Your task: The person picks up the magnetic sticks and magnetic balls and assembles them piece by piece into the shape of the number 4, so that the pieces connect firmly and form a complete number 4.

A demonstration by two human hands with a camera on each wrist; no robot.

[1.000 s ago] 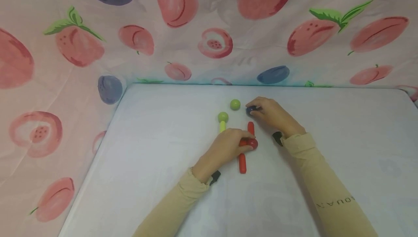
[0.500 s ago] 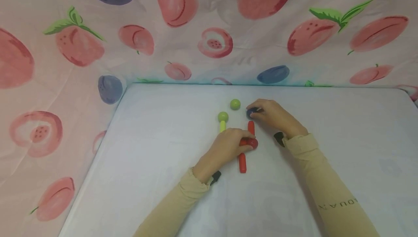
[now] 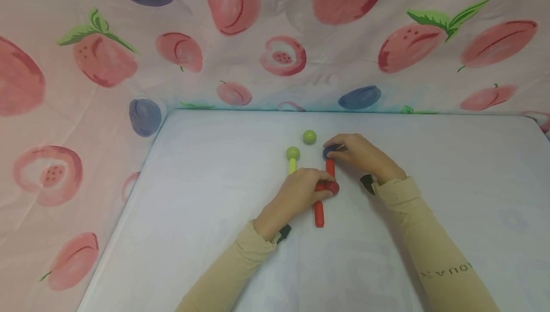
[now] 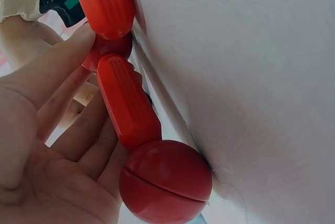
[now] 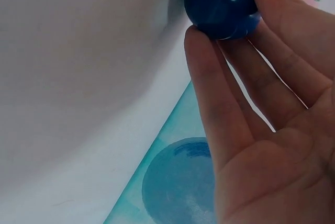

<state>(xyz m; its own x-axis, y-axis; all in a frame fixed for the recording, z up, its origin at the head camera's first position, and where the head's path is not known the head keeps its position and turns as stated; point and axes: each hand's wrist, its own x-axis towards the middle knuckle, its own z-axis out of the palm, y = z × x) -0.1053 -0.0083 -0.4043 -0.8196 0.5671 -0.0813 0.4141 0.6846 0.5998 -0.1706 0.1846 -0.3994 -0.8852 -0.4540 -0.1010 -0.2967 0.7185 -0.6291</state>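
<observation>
Red rods and balls of a ball-and-stick toy lie joined on the white table. My left hand [image 3: 304,188] pinches a red ball [image 3: 333,188] between thumb and fingers. From that ball one red rod [image 4: 128,98] runs to a second red ball [image 4: 165,182], which the hand hides in the head view. Another red rod [image 3: 330,167] leads away from the pinched ball toward the back. At its far end my right hand [image 3: 363,155] pinches a dark blue ball [image 5: 222,7] by the fingertips, the rod's end right at the ball. A further red rod [image 3: 319,214] points toward the front.
Left of the red pieces, a green ball [image 3: 293,153] tops a yellow-green rod [image 3: 292,165] that runs under the left hand. A loose green ball [image 3: 309,136] lies behind them. Fruit-patterned cloth [image 3: 335,54] walls the white table [image 3: 206,197] at the back and left.
My right hand has brought the blue ball toward the front, from behind the red rod to its far end. The left hand has kept its grip on the red ball in place.
</observation>
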